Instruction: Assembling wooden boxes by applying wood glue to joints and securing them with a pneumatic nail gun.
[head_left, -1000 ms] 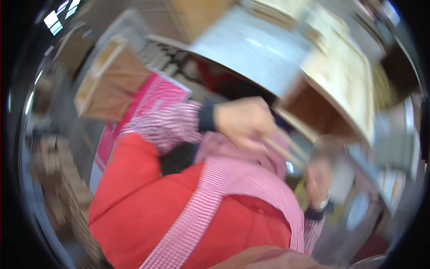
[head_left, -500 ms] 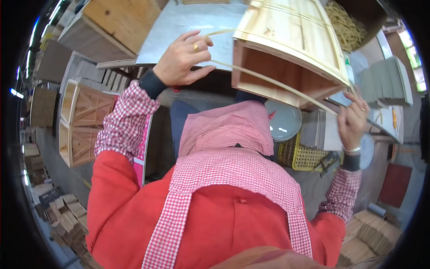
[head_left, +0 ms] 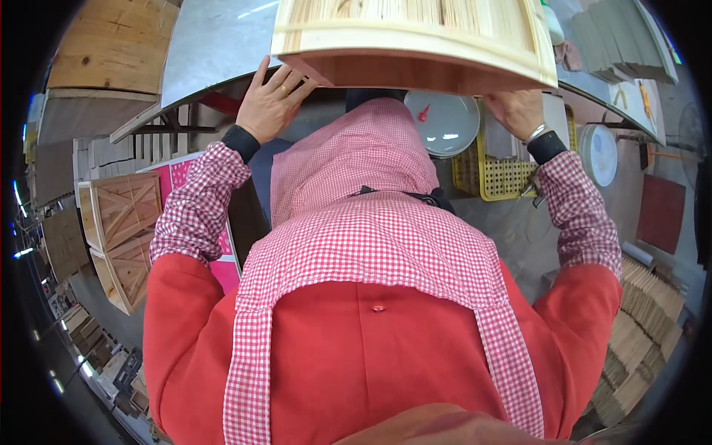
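So the box is right up in front of the fingers of both hands, open end toward the wearer, pale wood, sitting pretty much between the two sets of fingers with most of it beyond them. A pale strip runs across its top near the open edge, though I can't tell if it's trim or a band. Left hand is at the box's left corner, fingers spread apart with gaps showing, the ones nearest the box up against that corner, gold ring on one. Right hand is at the other end under the edge, fingertips hidden, so can't tell if they're clamped on anything. Bare bench top is just left of the left fingers and beyond, with a big brown box farther left. Between the hands, nearer the right fingers, there's a round grey disc with a little red thing on it. Yellow basket is below the right fingers, grey boards are off to their right and farther out, and two crates sit left of the left fingers, closer to the wearer.
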Tool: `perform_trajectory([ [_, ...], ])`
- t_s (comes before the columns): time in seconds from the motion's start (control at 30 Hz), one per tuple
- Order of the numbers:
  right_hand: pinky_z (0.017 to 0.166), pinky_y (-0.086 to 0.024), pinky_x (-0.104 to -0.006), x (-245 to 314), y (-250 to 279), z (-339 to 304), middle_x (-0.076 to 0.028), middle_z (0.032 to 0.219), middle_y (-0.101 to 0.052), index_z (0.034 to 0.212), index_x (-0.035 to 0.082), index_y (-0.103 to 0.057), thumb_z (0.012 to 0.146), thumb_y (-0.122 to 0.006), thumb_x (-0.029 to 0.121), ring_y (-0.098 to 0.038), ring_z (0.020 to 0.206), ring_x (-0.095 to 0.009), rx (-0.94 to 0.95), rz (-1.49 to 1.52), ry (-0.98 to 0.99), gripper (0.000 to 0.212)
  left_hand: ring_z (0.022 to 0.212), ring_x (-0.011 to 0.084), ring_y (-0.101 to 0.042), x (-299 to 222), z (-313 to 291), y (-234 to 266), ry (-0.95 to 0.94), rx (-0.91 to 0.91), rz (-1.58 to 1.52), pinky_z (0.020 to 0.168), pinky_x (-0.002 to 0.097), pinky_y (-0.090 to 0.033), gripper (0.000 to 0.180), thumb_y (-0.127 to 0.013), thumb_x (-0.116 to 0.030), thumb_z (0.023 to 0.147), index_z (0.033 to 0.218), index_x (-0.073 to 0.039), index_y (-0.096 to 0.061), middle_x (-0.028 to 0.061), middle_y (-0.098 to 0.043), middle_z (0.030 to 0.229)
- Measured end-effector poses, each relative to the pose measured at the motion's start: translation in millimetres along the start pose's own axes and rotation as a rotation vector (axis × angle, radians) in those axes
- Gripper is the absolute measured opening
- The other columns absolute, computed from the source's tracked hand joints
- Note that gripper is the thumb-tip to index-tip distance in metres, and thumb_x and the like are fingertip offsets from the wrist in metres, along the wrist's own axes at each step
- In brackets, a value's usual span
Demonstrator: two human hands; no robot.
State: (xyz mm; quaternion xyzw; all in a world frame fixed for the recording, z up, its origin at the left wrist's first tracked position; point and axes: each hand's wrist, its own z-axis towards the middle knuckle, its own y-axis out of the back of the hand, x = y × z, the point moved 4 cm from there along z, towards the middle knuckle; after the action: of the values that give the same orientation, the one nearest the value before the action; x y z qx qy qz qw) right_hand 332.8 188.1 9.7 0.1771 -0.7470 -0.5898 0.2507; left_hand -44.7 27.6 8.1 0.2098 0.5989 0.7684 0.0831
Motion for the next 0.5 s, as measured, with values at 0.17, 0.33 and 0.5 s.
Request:
perform_trajectory([
  [0.17, 0.106, -0.028, -0.0474, 23.4, 20.1, -11.6, -0.005, 0.097, -0.062, 0.077, 0.014, -0.066, 0.074, -0.069, 0.016, -0.046, 0.117, -0.029, -0.635, -0.247, 0.520, 0.005, 0.139, 0.0216, -0.028, 1.1, 5.0, 0.1, 0.030, 0.046, 0.004, 0.114, 0.0525, -0.020, 0.055, -0.063, -0.019, 0.081, 0.134, -0.024, -0.049, 0.0021, -0.047, 0.134],
  [0.33, 0.110, -0.022, -0.0481, 22.1, 9.6, -4.8, -0.003, 0.105, -0.061, 0.079, 0.015, -0.067, 0.076, -0.068, 0.018, -0.043, 0.122, -0.029, -0.594, -0.318, 0.461, 0.005, 0.141, 0.0216, -0.025, 0.9, 6.1, 0.1, 0.030, 0.042, 0.034, 0.114, 0.0530, -0.020, 0.055, -0.063, -0.019, 0.082, 0.135, -0.024, -0.048, 0.0023, -0.046, 0.135],
  [0.5, 0.111, -0.020, -0.0489, 23.4, 8.4, -2.1, -0.003, 0.114, -0.059, 0.078, 0.015, -0.067, 0.076, -0.067, 0.018, -0.041, 0.125, -0.028, -0.560, -0.278, 0.397, 0.004, 0.141, 0.0220, -0.024, 1.5, 4.1, -2.1, 0.058, 0.047, 0.099, 0.112, 0.0556, -0.020, 0.055, -0.062, -0.018, 0.083, 0.135, -0.025, -0.048, 0.0021, -0.044, 0.137],
])
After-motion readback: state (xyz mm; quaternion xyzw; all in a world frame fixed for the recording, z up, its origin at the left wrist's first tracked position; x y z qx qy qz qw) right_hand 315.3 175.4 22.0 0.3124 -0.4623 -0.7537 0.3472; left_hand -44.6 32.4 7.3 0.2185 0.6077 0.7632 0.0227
